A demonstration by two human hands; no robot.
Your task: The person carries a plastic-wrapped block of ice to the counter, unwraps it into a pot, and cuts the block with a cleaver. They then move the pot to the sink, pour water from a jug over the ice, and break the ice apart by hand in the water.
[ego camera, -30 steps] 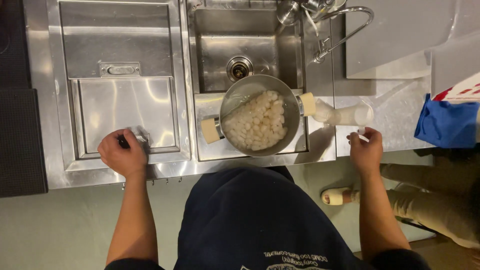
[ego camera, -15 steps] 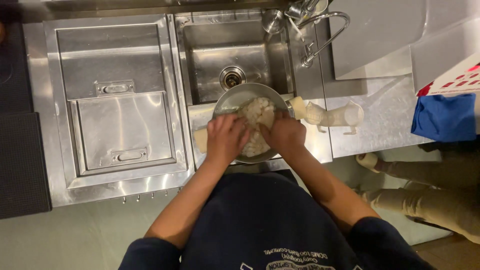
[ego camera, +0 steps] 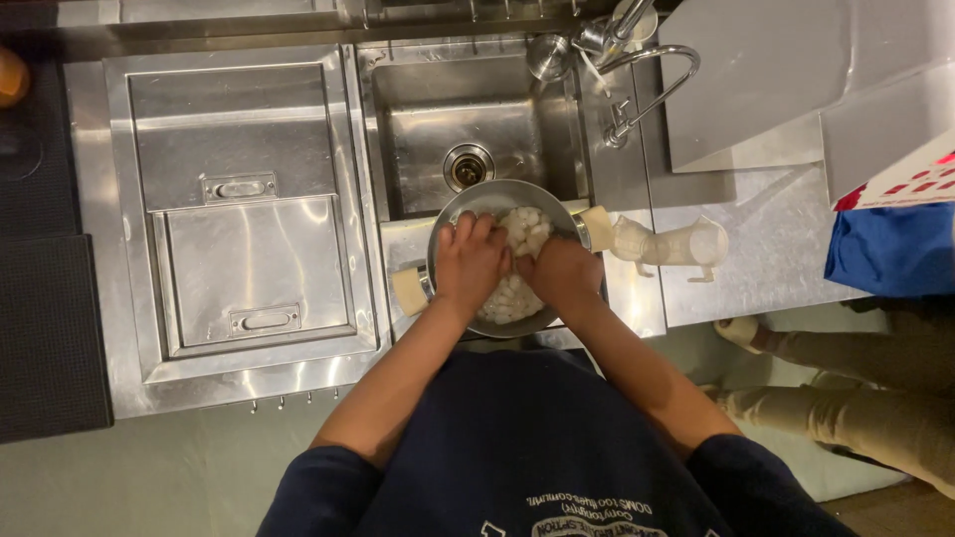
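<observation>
A round metal pot (ego camera: pixel 487 195) with two pale handles sits on the steel counter at the sink's front edge. It holds a heap of white chunks (ego camera: pixel 525 231). My left hand (ego camera: pixel 470 261) and my right hand (ego camera: pixel 560 276) are both down inside the pot, fingers curled into the white chunks, side by side and almost touching. Whether either hand grips a piece is hidden by the backs of the hands.
A steel sink basin (ego camera: pixel 468 119) with a drain lies just behind the pot, with a curved tap (ego camera: pixel 652 80) at its right. A translucent plastic jug (ego camera: pixel 668 244) lies right of the pot. Steel lids (ego camera: pixel 249 259) cover the left counter. A blue cloth (ego camera: pixel 890 249) is far right.
A second ago my hands rested on the counter's front edge, far apart. They moved inward and into the pot, and now dig among the white chunks.
</observation>
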